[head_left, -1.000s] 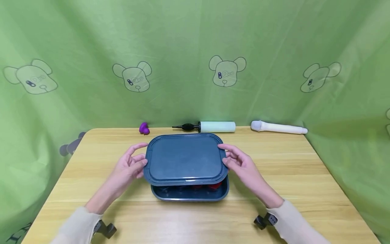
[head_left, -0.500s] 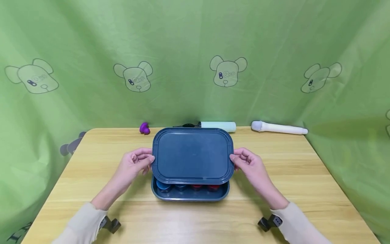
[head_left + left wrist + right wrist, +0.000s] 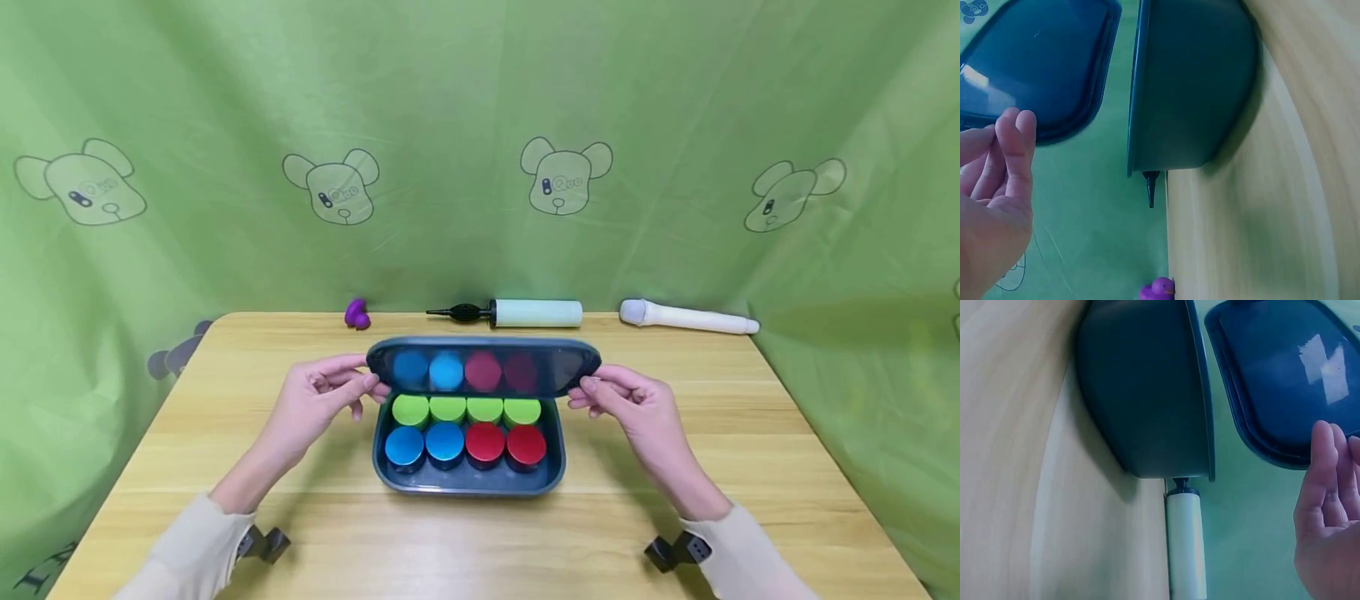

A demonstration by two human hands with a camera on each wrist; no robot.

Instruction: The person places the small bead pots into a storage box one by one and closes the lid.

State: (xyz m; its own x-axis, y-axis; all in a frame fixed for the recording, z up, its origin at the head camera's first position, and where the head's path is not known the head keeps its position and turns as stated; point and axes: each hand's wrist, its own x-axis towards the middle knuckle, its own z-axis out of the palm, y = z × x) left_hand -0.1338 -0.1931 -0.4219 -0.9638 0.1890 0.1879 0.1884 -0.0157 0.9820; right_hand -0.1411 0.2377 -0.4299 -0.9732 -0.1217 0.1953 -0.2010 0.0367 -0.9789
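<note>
Both hands hold a dark blue lid [image 3: 483, 367] tilted above a dark blue box, its glossy underside facing the camera. My left hand [image 3: 322, 396] pinches the lid's left end between thumb and fingers, and my right hand [image 3: 630, 404] pinches the right end. Inside the box [image 3: 468, 485] stand round-topped pots in two rows: green ones [image 3: 447, 408] behind, then two blue ones [image 3: 445, 444] and two red ones [image 3: 485, 444] in front. The blue and red tops reflect in the lid. In the wrist views, the lid [image 3: 1047, 69] is apart from the box wall [image 3: 1147, 394].
Along the back edge of the wooden table [image 3: 465, 550] lie a purple toy duck [image 3: 1160, 289], a pale hand pump [image 3: 536, 313] with a black nozzle, and a white microphone-shaped stick [image 3: 686, 317]. A green curtain [image 3: 450, 208] hangs behind.
The lid has risen off the box and tipped, so its underside now shows. The pots inside have come fully into view. Both hands have moved with the lid, the right one further outward.
</note>
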